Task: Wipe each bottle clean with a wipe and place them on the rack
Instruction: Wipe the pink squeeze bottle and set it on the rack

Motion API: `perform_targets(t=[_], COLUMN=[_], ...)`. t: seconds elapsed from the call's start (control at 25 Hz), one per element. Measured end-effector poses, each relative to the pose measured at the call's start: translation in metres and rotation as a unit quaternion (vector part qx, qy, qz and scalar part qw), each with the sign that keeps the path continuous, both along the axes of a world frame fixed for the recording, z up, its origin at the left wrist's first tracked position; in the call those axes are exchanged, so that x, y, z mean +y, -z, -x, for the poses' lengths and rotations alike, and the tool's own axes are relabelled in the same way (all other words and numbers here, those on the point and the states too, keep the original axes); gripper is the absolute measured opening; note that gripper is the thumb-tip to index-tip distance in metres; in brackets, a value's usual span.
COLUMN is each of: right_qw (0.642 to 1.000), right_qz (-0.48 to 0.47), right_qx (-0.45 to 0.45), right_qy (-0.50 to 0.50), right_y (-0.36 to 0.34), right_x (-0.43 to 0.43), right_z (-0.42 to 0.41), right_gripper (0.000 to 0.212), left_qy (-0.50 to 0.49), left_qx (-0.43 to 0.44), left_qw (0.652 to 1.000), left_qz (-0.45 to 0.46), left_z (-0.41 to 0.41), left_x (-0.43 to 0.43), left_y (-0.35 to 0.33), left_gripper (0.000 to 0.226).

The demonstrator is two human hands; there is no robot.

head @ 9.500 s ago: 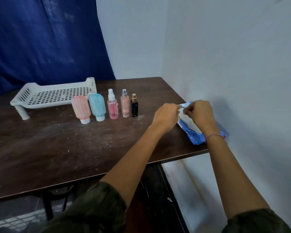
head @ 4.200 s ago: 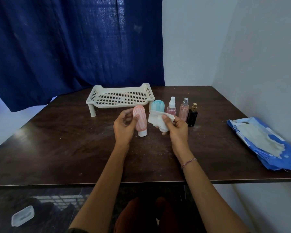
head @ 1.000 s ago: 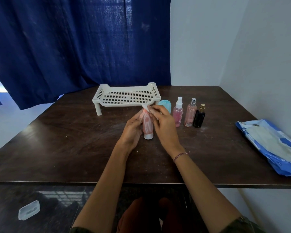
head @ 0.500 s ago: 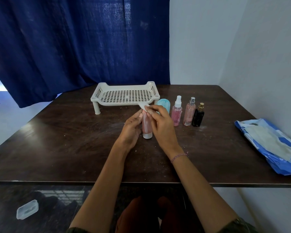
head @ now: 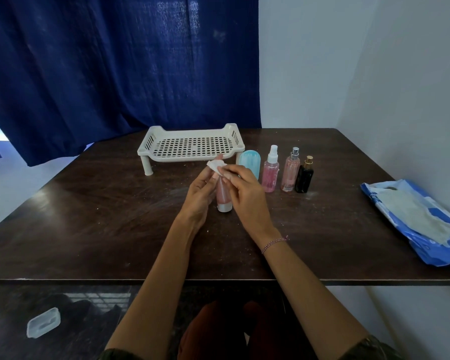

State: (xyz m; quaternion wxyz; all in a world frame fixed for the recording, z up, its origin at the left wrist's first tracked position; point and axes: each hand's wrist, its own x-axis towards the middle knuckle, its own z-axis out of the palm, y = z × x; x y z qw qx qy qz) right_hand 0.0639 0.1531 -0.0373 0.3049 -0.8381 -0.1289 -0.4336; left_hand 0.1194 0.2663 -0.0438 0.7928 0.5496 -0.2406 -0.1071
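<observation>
A pink squeeze bottle [head: 223, 196] stands on its white cap in the middle of the dark table [head: 94, 229]. My left hand [head: 199, 193] grips it from the left side. My right hand [head: 246, 193] pinches a small white wipe [head: 216, 167] against the bottle's top. Behind them stands the empty white perforated rack [head: 191, 146]. To the right of the rack a blue squeeze bottle [head: 250, 164], a pink spray bottle [head: 270, 172], a pale pink spray bottle [head: 291, 172] and a small black bottle [head: 304, 176] stand in a row.
A blue pack of wipes [head: 416, 222] lies open at the table's right edge, by the white wall. A dark blue curtain [head: 120, 68] hangs behind the table. A clear plastic box [head: 43, 322] lies on the floor at lower left.
The wipe in my right hand has stayed at the top of the pink bottle, shifting only slightly; my left hand keeps hold of the bottle. The other bottles have not moved.
</observation>
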Motion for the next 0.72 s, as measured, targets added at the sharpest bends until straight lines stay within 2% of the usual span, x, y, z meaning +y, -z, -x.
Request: perform_targets(t=[0.24,0.6,0.72], right_qw=[1.0,0.997,0.997], right_qz=[0.017,0.067,0.064], right_qx=[0.011,0.047,0.031], right_qy=[-0.015,-0.001,0.017], right_y=[0.003,0.0,0.0], right_x=[0.003,0.001,0.001], right_z=[0.009,0.013,0.011], right_gripper=[0.026,0.02,0.022], left_qy=[-0.05,-0.08,-0.073], left_qx=[0.033,0.012,0.001], left_qw=[0.998,0.997,0.997], left_qz=[-0.005,-0.017,-0.03], left_z=[-0.004,-0.009,-0.009], left_x=[0.004,0.003,0.001], left_y=[-0.002,-0.001,0.0], left_gripper=[0.038,0.03,0.03])
